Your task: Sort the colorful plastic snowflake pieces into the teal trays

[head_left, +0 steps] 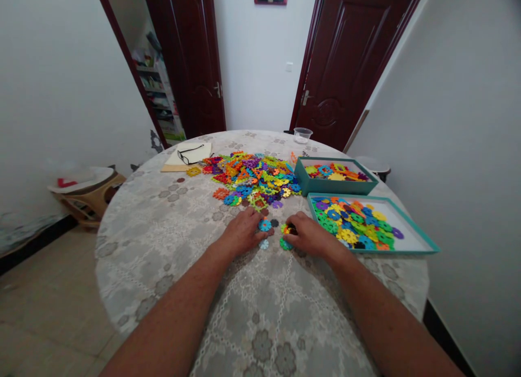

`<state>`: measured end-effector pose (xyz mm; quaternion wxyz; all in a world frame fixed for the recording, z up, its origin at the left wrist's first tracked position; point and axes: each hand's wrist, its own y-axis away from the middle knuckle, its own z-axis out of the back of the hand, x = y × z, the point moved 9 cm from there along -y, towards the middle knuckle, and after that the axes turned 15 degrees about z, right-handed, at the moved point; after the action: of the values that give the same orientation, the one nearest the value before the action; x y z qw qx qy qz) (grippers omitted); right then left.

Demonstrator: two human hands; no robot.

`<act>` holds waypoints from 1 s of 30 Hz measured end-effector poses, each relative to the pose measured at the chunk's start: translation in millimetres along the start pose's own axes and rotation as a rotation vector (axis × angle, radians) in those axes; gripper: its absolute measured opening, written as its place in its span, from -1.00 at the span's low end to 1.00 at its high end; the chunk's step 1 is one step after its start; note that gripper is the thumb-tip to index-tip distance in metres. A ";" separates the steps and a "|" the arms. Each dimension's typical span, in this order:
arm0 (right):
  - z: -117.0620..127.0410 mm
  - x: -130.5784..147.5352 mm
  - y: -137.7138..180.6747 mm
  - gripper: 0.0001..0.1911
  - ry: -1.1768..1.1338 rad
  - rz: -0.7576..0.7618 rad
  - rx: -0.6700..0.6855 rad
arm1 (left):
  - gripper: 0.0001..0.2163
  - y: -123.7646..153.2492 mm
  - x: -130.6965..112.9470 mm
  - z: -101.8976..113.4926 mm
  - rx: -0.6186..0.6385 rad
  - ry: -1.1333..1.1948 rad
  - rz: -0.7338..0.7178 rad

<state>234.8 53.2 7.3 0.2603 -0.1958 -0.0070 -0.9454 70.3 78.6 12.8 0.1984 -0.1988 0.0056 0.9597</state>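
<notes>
My left hand [244, 231] is low over the tablecloth, thumb and fingers closed around the edge of a blue snowflake disc [265, 225]. A pale blue disc [264, 244] lies just below its thumb. Opposite it, my right hand [307, 233] has its fingers curled on a few yellow and green snowflake discs [286, 243], partly hidden by the fingers. Between the hands sits a dark disc [275, 223]. Beyond them spreads a large pile of colourful plastic snowflake pieces [254, 176].
Right of the pile stands a teal box [336, 188] of mixed pieces. In front of it, a shallow teal lid [415, 241] carries more discs. Glasses [185, 157] rest on paper at the far left; a clear plastic cup [302, 135] stands near the back edge.
</notes>
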 end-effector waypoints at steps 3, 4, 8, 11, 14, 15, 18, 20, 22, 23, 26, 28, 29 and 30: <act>-0.5 -5.3 -1.4 -0.77 -0.043 -0.022 -0.032 | -0.47 0.3 -1.3 0.9 0.009 0.001 0.008; -1.0 -6.6 -2.1 -0.77 -0.059 -0.026 -0.035 | -0.48 0.6 -1.9 1.4 0.009 0.001 0.009; -0.7 -12.1 -4.1 -0.73 -0.112 -0.038 -0.052 | -0.49 1.7 -3.7 3.5 0.015 -0.003 0.017; -2.2 -16.4 -3.4 -0.68 -0.162 -0.072 -0.066 | -0.51 2.4 -4.3 4.0 0.024 -0.016 0.027; -6.4 -13.8 -1.4 -0.66 -0.236 -0.084 -0.070 | -0.50 2.2 -3.7 3.0 0.024 -0.022 0.032; -5.5 -10.3 -0.8 -0.64 -0.243 -0.068 -0.078 | -0.49 2.0 -3.3 2.7 0.019 -0.021 0.030; 9.7 0.8 1.6 -0.65 -0.174 -0.009 -0.130 | -0.50 1.1 -2.5 1.5 0.005 -0.014 0.008; 30.2 1.9 5.3 -0.77 -0.076 0.002 -0.194 | -0.54 0.7 -2.1 0.3 0.006 -0.010 -0.010; 55.0 -6.6 12.5 -0.87 0.054 -0.029 -0.270 | -0.60 0.3 -1.8 -1.2 0.016 -0.011 -0.026; 67.2 -15.1 18.0 -0.88 0.131 -0.070 -0.303 | -0.63 0.2 -1.7 -1.8 0.020 -0.013 -0.033; 94.3 -54.7 41.8 -0.84 0.354 -0.294 -0.337 | -0.69 -0.4 -0.8 -3.2 0.029 -0.015 -0.038; 104.9 -82.1 61.0 -0.79 0.449 -0.459 -0.327 | -0.69 -0.8 0.2 -4.1 0.040 -0.008 -0.029; 110.1 -92.2 70.1 -0.76 0.484 -0.525 -0.339 | -0.68 -0.9 0.7 -4.2 0.044 -0.002 -0.023; 116.1 -98.6 77.9 -0.72 0.517 -0.574 -0.370 | -0.66 -0.9 0.9 -3.7 0.045 0.007 -0.017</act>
<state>393.7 47.4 70.7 -0.0597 0.0141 0.1740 -0.9828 71.3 79.4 9.0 0.2108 -0.1976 0.0261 0.9570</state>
